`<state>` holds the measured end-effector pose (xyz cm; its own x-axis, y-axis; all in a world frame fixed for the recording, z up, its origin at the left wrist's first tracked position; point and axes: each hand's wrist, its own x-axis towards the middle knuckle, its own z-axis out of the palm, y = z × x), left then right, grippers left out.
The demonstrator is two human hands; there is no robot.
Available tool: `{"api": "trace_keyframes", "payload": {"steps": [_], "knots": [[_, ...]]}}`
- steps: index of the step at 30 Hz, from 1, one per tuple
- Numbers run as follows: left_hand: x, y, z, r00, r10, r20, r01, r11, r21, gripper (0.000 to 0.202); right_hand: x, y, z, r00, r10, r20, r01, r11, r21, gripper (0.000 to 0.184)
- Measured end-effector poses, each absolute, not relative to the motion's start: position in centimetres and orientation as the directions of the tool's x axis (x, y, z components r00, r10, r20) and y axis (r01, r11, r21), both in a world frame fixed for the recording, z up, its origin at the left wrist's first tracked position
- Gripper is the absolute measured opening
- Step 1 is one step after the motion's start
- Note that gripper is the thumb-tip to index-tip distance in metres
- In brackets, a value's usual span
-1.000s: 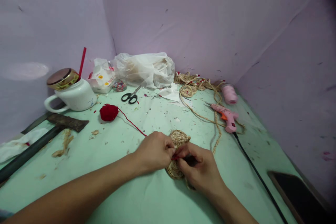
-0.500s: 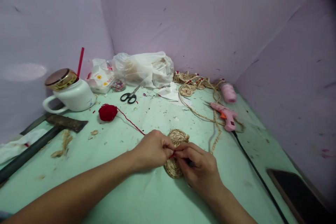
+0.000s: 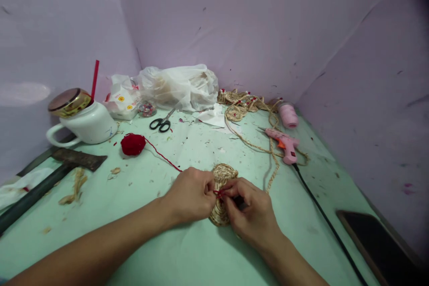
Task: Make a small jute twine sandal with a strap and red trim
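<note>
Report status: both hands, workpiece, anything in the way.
Left hand, right hand: closed on thin red yarn, short span between them. Coiled tan fibre piece beneath, partly hidden. Loose tan braided rope close beyond right hand; contact unclear.

No wording legible; white packet (image 3: 115, 107), back left, carries two yellow round emblems (image 3: 121, 98) and small red print (image 3: 117, 94), too small to read; white mug (image 3: 89, 123) bears faint bluish marks (image 3: 111, 132) low on its side, likewise undecipherable.
</note>
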<state>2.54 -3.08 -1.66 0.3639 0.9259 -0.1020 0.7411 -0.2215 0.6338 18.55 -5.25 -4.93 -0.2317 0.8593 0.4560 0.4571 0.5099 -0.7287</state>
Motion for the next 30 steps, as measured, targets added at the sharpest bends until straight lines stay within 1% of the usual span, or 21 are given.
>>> {"api": "trace_keyframes", "payload": {"steps": [2, 4, 9, 11, 13, 18, 21, 24, 27, 30], "knots": [[2.5, -3.2, -1.5, 0.357, 0.926, -0.126, 0.772, -0.216, 0.598, 0.010, 18.5, -5.2, -4.9, -0.212, 0.871, 0.443, 0.461, 0.489, -0.741, 0.014], [2.4, -3.3, -1.3, 0.376, 0.917, -0.132, 0.797, -0.247, 0.552, 0.009, 18.4, -5.2, -4.9, -0.178, 0.884, 0.431, 0.471, 0.461, -0.752, 0.015], [2.4, -3.6, -0.6, 0.428, 0.900, -0.080, 0.823, -0.352, 0.445, 0.013, 18.1, -5.5, -4.9, -0.084, 0.906, 0.415, 0.472, 0.403, -0.784, 0.016], [2.3, -3.6, -0.6, 0.445, 0.892, -0.080, 0.816, -0.367, 0.446, 0.013, 18.1, -5.7, -4.9, -0.059, 0.905, 0.421, 0.468, 0.398, -0.789, 0.016], [2.2, -3.4, -0.8, 0.459, 0.881, -0.117, 0.795, -0.348, 0.498, 0.012, 18.1, -5.7, -4.8, -0.055, 0.908, 0.416, 0.456, 0.393, -0.798, 0.015], [1.8, -2.4, -1.0, 0.488, 0.837, -0.246, 0.635, -0.147, 0.758, 0.020, 18.3, -5.3, -4.2, -0.023, 0.948, 0.318, 0.365, 0.304, -0.880, 0.013], [1.5, -2.0, -1.0, 0.522, 0.802, -0.291, 0.512, -0.022, 0.858, 0.019, 18.3, -5.0, -4.0, -0.026, 0.960, 0.278, 0.312, 0.272, -0.910, 0.013], [1.7, -2.0, -1.0, 0.528, 0.777, -0.342, 0.428, 0.105, 0.898, 0.021, 18.2, -5.0, -3.9, -0.017, 0.965, 0.261, 0.282, 0.255, -0.925, 0.013], [2.0, -1.9, -0.9, 0.486, 0.773, -0.407, 0.363, 0.245, 0.899, 0.012, 18.1, -5.1, -4.0, -0.009, 0.965, 0.261, 0.275, 0.254, -0.927, 0.013], [2.1, -1.6, -0.8, 0.449, 0.749, -0.487, 0.290, 0.394, 0.872, 0.019, 18.1, -5.1, -4.0, 0.003, 0.956, 0.294, 0.303, 0.280, -0.911, 0.013]]}}
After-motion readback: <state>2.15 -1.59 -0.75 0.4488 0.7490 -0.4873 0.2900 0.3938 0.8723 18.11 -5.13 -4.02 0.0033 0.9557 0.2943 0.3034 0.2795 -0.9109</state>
